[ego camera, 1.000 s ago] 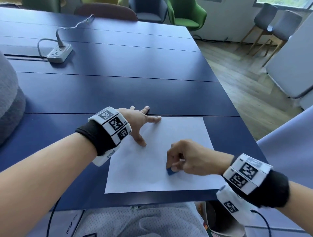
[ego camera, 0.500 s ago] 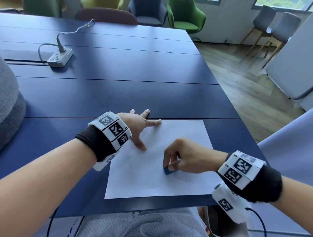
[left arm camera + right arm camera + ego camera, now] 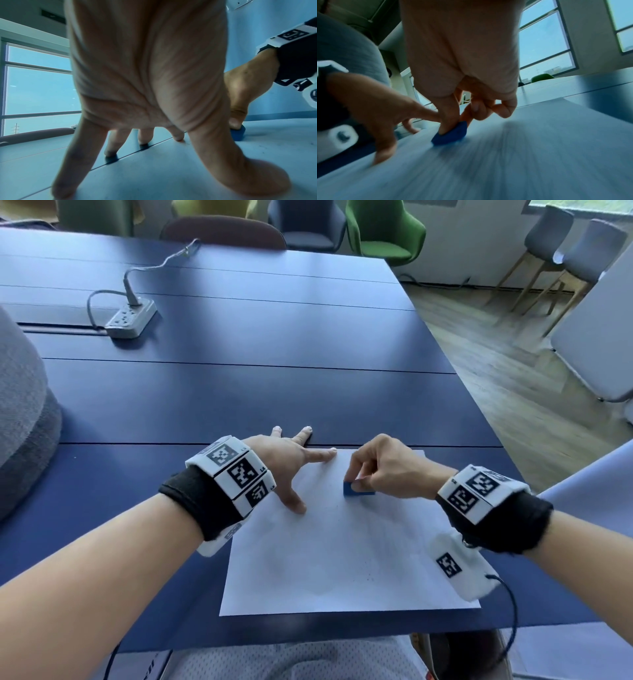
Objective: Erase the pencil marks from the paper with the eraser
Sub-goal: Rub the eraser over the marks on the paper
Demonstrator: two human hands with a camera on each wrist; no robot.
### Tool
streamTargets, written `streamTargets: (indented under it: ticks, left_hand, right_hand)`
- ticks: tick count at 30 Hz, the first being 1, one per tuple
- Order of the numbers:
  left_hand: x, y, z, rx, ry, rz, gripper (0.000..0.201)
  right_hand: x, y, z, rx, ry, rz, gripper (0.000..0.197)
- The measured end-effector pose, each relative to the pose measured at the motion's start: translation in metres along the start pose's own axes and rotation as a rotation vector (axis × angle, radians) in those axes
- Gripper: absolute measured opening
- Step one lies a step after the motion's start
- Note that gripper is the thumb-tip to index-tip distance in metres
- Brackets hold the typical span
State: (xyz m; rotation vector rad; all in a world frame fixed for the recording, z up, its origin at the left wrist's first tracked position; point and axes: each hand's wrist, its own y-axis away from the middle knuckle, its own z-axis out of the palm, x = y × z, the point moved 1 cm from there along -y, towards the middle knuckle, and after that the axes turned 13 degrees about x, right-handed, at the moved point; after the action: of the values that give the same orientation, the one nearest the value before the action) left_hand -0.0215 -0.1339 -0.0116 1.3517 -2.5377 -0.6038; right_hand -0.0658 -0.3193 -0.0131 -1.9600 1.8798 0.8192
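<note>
A white sheet of paper (image 3: 342, 556) lies near the front edge of the dark blue table (image 3: 239, 392). My left hand (image 3: 294, 463) rests on the paper's far left corner with fingers spread flat, thumb and index on the sheet, the other fingertips (image 3: 111, 152) on the table. My right hand (image 3: 383, 470) pinches a blue eraser (image 3: 356, 489) and presses it onto the upper middle of the paper. The same eraser (image 3: 452, 134) sits under my thumb and fingertip in the blurred right wrist view, and the eraser (image 3: 238, 134) shows past my left palm. Faint specks dot the sheet; pencil marks are hard to make out.
A white power strip (image 3: 132, 318) with its cable lies at the far left of the table. A grey cushion-like shape (image 3: 24, 419) stands at the left edge. Chairs (image 3: 383, 231) line the far side. The table's right edge drops to a wooden floor (image 3: 513, 392).
My right hand has slid the eraser from the lower middle of the paper up toward its far edge, close to my left index finger. My left hand stays put on the corner.
</note>
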Motion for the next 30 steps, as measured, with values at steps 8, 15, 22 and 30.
streamTargets:
  ticks: [8,15,22,30]
  left_hand:
    - [-0.002,-0.002,0.001,-0.007,0.007,0.001,0.113]
    - [-0.002,-0.002,0.002,-0.005,0.030,0.002,0.113]
    - [0.000,0.001,0.000,-0.006,0.033,0.003,0.112]
    - [0.001,0.000,0.000,-0.012,0.031,0.002,0.113]
  right_hand:
    - [0.002,-0.007,-0.002,0.066,0.014,-0.009,0.014]
    - [0.000,-0.024,-0.004,0.199,0.011,-0.027,0.014]
    - [0.004,-0.023,-0.009,0.154,0.009,-0.002,0.014]
    - [0.008,-0.012,-0.008,0.059,0.035,0.003,0.023]
